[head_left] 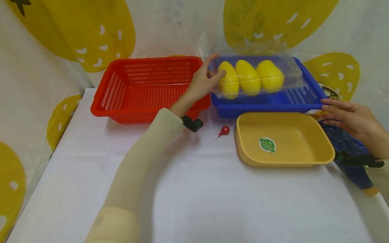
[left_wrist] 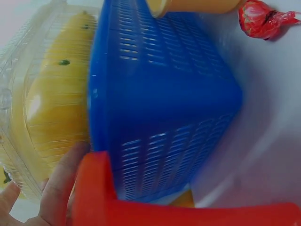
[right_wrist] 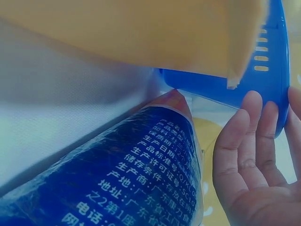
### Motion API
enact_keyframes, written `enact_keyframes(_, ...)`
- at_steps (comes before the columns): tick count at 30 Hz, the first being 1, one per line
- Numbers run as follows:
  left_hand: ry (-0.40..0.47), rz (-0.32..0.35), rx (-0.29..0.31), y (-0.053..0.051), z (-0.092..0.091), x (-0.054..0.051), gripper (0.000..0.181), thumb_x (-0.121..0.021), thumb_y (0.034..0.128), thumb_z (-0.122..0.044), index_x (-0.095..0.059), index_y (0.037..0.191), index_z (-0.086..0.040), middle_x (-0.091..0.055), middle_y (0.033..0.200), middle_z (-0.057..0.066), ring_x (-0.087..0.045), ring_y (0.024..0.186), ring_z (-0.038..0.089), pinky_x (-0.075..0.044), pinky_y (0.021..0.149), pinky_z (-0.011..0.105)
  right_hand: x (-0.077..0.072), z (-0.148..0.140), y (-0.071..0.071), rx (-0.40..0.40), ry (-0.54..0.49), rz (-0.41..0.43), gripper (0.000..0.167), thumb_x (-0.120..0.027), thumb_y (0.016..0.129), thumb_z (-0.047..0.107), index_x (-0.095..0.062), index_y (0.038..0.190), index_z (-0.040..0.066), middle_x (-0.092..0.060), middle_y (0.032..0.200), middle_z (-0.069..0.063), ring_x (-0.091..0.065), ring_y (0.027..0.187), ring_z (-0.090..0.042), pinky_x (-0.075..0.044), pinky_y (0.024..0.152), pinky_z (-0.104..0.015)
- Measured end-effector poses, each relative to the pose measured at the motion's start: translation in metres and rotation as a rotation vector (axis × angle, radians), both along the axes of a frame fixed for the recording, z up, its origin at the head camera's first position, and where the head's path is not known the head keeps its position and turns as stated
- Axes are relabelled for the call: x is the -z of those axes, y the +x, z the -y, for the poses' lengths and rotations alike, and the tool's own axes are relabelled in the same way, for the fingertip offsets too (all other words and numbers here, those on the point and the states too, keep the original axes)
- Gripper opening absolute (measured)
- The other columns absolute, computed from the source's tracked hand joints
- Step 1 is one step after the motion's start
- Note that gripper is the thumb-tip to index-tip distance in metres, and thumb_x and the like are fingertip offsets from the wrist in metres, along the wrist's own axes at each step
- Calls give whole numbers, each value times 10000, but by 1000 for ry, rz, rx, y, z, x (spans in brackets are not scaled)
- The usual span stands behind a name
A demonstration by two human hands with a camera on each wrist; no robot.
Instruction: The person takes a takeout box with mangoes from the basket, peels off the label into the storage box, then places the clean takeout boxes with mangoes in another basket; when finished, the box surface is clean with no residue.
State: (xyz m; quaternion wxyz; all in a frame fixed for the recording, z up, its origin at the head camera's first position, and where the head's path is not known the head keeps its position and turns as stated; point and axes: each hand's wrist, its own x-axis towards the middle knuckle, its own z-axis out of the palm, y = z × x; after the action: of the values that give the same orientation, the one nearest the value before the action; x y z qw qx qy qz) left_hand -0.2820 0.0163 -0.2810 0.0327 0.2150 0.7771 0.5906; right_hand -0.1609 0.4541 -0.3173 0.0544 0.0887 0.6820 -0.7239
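Note:
My left hand (head_left: pixel 205 77) holds the left end of a clear plastic box (head_left: pixel 293 76) with several yellow, mango-shaped fruits (head_left: pixel 247 76) inside. The box lies tilted over the blue basket (head_left: pixel 258 108), partly within its rim; in the left wrist view, fingers (left_wrist: pixel 59 193) lie along the box's side. At the basket's right front corner, my right hand (head_left: pixel 355 119) holds the rim, with fingertips on both sides of it in the right wrist view. Below this hand lies a blue printed packet (right_wrist: pixel 127 165), partly hidden by the yellow tub (head_left: pixel 291 145).
A red basket (head_left: pixel 158 98) stands left of the blue one, under my left forearm. Between them and the front, a red lollipop (head_left: pixel 224 130) lies on the white cloth (head_left: pixel 194 202). The yellow tub sits against the blue basket's front. A patterned curtain (head_left: pixel 176 27) hangs behind.

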Motion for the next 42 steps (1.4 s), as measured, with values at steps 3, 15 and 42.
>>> enact_keyframes(3,-27,0,-5,-3,-5,3,631,-617,958,-310,-327,1516,-266,-499,777,74,-545,660,178,-584,626,297,1,1,0,7,-14,-13,277,-556,965,44,-767,1047,204,-738,936,62,-706,757,-137,-570,634,-235)
enact_keyframes(15,-315,-63,-63,-4,-29,-4,644,-583,954,-385,-300,1520,-270,-620,922,79,-633,889,212,-530,718,262,1,1,-1,41,54,10,220,-619,940,110,-770,1046,229,-721,936,99,-695,731,-134,-568,623,-228)
enact_keyframes(42,-438,146,12,-9,-60,3,758,-602,963,-365,-162,1564,-221,-398,1510,64,-626,852,201,-564,775,258,-1,5,2,17,-31,1,272,-558,968,50,-773,1032,202,-737,921,52,-708,750,-147,-576,636,-243)
